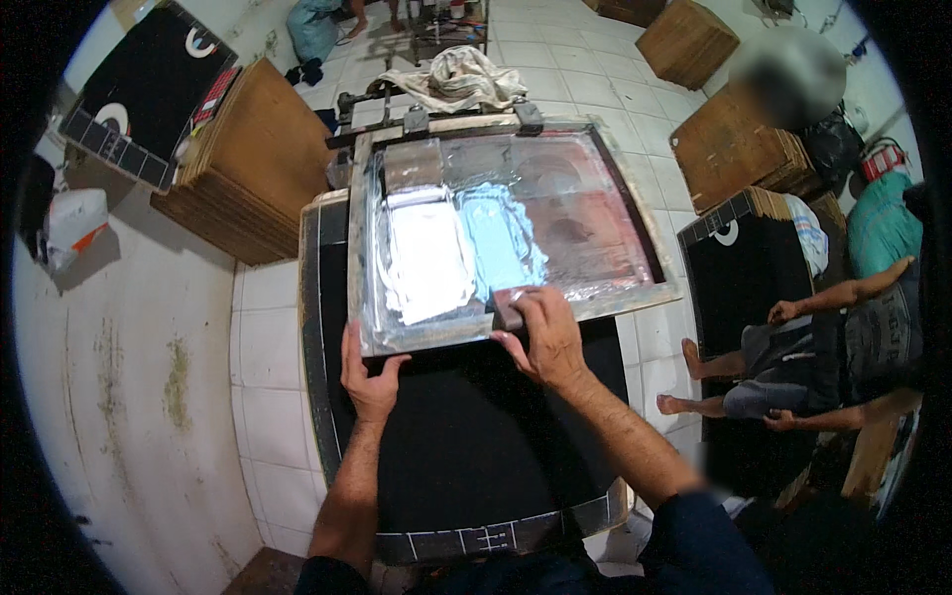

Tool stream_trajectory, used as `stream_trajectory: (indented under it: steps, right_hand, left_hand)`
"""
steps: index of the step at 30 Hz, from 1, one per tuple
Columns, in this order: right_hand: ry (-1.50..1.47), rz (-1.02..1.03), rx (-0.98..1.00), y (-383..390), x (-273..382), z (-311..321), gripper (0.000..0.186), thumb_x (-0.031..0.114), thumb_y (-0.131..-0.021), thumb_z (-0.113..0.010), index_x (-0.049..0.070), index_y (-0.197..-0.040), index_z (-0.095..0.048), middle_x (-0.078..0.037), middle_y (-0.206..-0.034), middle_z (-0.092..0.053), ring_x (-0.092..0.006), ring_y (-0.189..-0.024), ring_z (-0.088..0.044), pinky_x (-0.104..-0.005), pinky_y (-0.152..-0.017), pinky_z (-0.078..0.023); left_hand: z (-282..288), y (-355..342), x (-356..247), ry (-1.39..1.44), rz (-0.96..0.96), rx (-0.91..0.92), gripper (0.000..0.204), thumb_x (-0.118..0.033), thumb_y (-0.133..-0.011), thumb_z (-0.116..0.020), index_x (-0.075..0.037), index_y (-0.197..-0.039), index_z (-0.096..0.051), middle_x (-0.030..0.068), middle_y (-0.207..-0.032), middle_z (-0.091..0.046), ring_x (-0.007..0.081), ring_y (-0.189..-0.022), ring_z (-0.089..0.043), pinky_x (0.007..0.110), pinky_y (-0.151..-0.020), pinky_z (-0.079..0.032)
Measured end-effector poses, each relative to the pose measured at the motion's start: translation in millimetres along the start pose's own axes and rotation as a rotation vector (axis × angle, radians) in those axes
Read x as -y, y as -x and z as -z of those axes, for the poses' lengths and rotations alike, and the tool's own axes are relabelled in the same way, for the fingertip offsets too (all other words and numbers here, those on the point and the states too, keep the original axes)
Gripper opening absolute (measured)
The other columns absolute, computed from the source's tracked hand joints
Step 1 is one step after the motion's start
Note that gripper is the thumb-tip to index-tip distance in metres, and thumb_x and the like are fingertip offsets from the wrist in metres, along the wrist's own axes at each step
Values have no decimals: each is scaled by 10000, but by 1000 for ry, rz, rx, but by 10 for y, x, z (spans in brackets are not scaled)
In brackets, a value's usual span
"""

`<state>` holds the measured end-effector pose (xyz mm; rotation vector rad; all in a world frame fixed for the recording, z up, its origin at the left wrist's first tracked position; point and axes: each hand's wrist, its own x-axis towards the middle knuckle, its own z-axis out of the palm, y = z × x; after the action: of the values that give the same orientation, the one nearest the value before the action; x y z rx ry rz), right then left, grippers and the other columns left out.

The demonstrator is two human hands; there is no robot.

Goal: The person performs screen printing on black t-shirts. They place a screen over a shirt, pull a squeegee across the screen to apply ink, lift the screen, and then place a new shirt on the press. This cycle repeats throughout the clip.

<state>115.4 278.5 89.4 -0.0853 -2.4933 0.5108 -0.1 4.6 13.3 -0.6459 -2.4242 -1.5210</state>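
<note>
A screen printing frame (647, 296) with a pale, worn wooden rim is tilted over a black-covered board (456, 446). On its mesh lie a thick patch of white ink (426, 253) and a patch of light blue ink (504, 238); the right part is stained reddish. My left hand (371, 382) grips the frame's near left corner, fingers along the side and thumb at the front edge. At the middle of the near rim, my right hand (547, 337) closes round a small brown block (509, 311). Whether that block is fixed to the frame I cannot tell.
Clamps (529, 119) hold the frame's far side, where a crumpled cloth (461, 79) lies. Stacked brown boards (248, 159) stand at left, more boards (729, 149) at right. Another person (793, 372) sits at the right, near a black board (749, 268).
</note>
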Motion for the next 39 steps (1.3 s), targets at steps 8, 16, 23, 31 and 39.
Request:
stream_trajectory:
  steps: [8, 16, 23, 31, 39]
  right_hand:
    - [272, 161, -388, -1245, 169, 651, 363, 395, -846, -768, 94, -759, -584, -99, -775, -567, -282, -732, -569, -436, -688, -404]
    - [428, 70, -271, -2629, 283, 1337, 550, 559, -924, -640, 25, -899, -768, -190, -786, -744, -336, -744, -756, -474, -751, -600]
    - [476, 0, -225, -3216, 134, 1552, 675, 679, -918, -588, 74, -1154, -770, -230, -1055, -754, -409, -1022, -725, -493, -926, -557]
    - [388, -96, -70, -3589, -130, 1763, 648, 639, -932, -620, 23, -1066, -769, -212, -853, -731, -301, -790, -685, -431, -795, -516]
    - [245, -83, -62, -3746, -532, 1836, 543, 530, -991, -620, 23, -1119, -767, -27, -721, -577, -150, -686, -504, -335, -650, -428]
  left_hand:
    - [329, -943, -984, 264, -250, -243, 1061, -106, -807, -899, -46, -1630, -232, 273, -1486, -467, 309, -1309, -555, 442, -1056, -530]
    - [1465, -393, 653, 343, 163, -162, 755, -23, -940, -738, 25, -1576, -334, 264, -1459, -542, 276, -1211, -637, 383, -1031, -528]
    - [2404, 3481, 2635, -791, 592, 705, 395, -335, -1055, -519, -17, -939, -721, 199, -867, -715, 353, -789, -677, 486, -770, -535]
    - [2158, 5232, 2104, 457, 1123, 39, 430, -281, -1071, -550, 6, -1386, -607, 225, -1226, -691, 335, -1088, -660, 460, -977, -491]
    - [2256, 5107, 1976, -869, 702, 275, 433, -195, -1008, -618, -86, -1426, -584, 240, -1299, -642, 428, -1077, -650, 521, -942, -509]
